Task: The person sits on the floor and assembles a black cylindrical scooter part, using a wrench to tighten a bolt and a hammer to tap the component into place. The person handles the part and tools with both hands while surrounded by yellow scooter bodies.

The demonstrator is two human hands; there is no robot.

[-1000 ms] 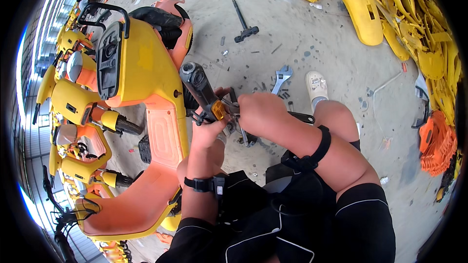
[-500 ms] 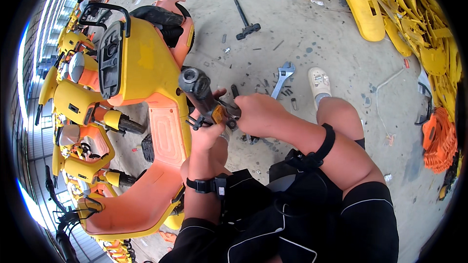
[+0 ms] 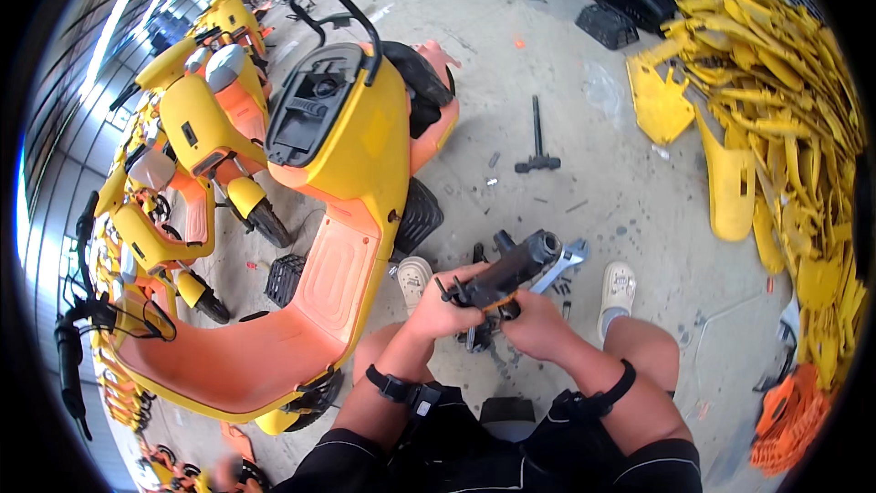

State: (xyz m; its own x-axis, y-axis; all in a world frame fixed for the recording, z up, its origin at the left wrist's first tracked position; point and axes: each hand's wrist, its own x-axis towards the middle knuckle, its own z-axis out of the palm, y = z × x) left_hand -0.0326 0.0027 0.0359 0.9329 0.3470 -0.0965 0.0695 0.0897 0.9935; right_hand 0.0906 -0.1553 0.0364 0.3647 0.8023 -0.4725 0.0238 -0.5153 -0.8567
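Note:
Both my hands hold a black fork leg (image 3: 518, 271), a thick tube with a hollow round end and a small orange reflector. It is tilted, its hollow end toward the upper right. My left hand (image 3: 445, 312) is closed round its lower left end, where thin bolts or prongs stick out. Just below the tube, my right hand (image 3: 538, 327) grips its bracket side; the fingers are partly hidden. An adjustable wrench (image 3: 563, 265) lies on the floor behind the tube's end. Dark metal parts (image 3: 474, 338) sit on the floor beneath my hands, mostly covered.
A yellow and orange scooter body (image 3: 351, 192) stands close on my left, with more scooters (image 3: 205, 123) beyond. A T-shaped black steering stem (image 3: 537, 151) lies ahead among small scattered bits. Yellow panels (image 3: 730, 173) are piled at right, near orange parts (image 3: 792, 420). Black crates (image 3: 607, 26) stand far back.
The fork leg has swung from pointing up and left to pointing up and right, both hands still on it. My view has shifted, showing more of the far floor.

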